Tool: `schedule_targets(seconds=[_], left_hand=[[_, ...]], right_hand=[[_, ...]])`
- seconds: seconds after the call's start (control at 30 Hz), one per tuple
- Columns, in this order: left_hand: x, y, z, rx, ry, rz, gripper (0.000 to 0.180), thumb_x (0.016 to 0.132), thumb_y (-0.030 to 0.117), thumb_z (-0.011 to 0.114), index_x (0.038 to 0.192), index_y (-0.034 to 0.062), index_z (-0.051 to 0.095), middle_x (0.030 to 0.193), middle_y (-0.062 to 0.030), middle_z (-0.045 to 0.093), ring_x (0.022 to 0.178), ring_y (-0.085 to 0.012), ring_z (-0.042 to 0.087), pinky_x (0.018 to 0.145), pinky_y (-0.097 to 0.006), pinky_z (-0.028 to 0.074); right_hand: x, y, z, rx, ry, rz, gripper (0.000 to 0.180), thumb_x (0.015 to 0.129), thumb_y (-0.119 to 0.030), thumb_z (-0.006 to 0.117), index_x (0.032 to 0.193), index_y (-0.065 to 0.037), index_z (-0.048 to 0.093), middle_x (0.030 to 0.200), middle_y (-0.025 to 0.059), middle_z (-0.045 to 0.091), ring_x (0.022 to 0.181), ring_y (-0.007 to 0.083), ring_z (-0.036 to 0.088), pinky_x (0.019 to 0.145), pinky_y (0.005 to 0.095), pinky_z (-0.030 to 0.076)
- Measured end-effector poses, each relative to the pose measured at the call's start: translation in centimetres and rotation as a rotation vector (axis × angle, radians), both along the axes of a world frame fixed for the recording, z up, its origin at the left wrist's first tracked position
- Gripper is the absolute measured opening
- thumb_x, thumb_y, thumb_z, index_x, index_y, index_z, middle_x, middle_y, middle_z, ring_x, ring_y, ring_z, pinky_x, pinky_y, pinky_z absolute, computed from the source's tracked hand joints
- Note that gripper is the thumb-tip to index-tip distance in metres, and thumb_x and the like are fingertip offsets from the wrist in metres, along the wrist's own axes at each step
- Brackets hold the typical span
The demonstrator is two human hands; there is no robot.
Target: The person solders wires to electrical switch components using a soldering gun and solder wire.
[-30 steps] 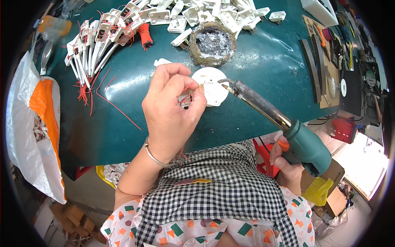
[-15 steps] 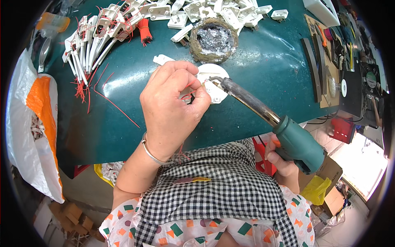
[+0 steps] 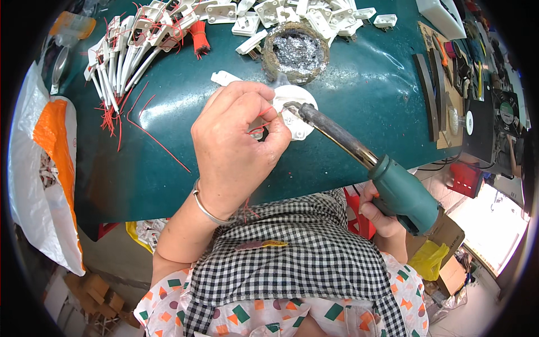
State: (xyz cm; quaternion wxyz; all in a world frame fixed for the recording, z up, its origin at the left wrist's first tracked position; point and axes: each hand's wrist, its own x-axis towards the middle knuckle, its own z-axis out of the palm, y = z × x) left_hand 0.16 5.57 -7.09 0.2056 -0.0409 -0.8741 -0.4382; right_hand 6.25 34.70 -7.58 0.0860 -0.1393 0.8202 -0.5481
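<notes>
At frame centre, the left hand is pinching a thin red wire against a round white plastic fitting. The right hand is gripping a green-handled soldering iron, tip at the joint. The fitting is probably light and rigid, best held by its rim.

The left hand now sits closer to the white round part than a second ago, its fingertips pinching a thin red wire right at the part's near edge. The soldering iron in the right hand now has its tip on the part's top, where before it hung just short of it.
</notes>
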Motion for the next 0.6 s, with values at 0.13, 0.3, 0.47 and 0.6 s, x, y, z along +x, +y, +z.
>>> schedule_targets(seconds=[0.13, 0.3, 0.47, 0.6], left_hand=[[-0.1, 0.0, 0.0, -0.012, 0.013, 0.004, 0.011, 0.065, -0.006, 0.067, 0.068, 0.0021, 0.060, 0.088, -0.0081, 0.069, 0.058, -0.0080, 0.055, 0.050, -0.022, 0.042], [0.0, 0.0, 0.0, -0.023, 0.015, 0.004, 0.011, 0.065, -0.006, 0.067, 0.068, 0.0018, 0.060, 0.088, -0.0081, 0.069, 0.060, -0.0092, 0.056, 0.049, -0.022, 0.043], [-0.1, -0.1, 0.0, -0.028, 0.020, 0.006, 0.011, 0.065, -0.006, 0.067, 0.068, 0.0018, 0.060, 0.088, -0.0078, 0.069, 0.060, -0.0087, 0.056, 0.049, -0.022, 0.042], [-0.1, 0.1, 0.2, -0.020, 0.003, 0.011, 0.010, 0.065, -0.006, 0.067, 0.067, 0.0018, 0.060, 0.087, -0.0076, 0.068, 0.059, -0.0082, 0.055, 0.048, -0.022, 0.041]], right_hand=[[-0.5, -0.2, -0.3, -0.013, 0.102, 0.060, 0.024, 0.067, -0.011, 0.081, 0.088, -0.009, 0.068, 0.086, 0.0060, 0.070, 0.071, 0.0249, 0.066, 0.066, 0.0329, 0.053], [-1.0, 0.0, -0.1, 0.056, 0.189, 0.151, 0.024, 0.068, -0.010, 0.080, 0.088, -0.009, 0.068, 0.083, 0.0056, 0.068, 0.065, 0.0237, 0.064, 0.062, 0.0317, 0.052], [0.4, 0.0, 0.4, -0.116, -0.129, -0.043, 0.024, 0.069, -0.009, 0.080, 0.090, -0.007, 0.068, 0.080, 0.0047, 0.068, 0.066, 0.0227, 0.063, 0.063, 0.0308, 0.051], [0.0, -0.3, 0.9, -0.063, -0.093, -0.070, 0.024, 0.069, -0.007, 0.080, 0.090, -0.007, 0.068, 0.081, 0.0045, 0.068, 0.067, 0.0233, 0.064, 0.063, 0.0311, 0.051]])
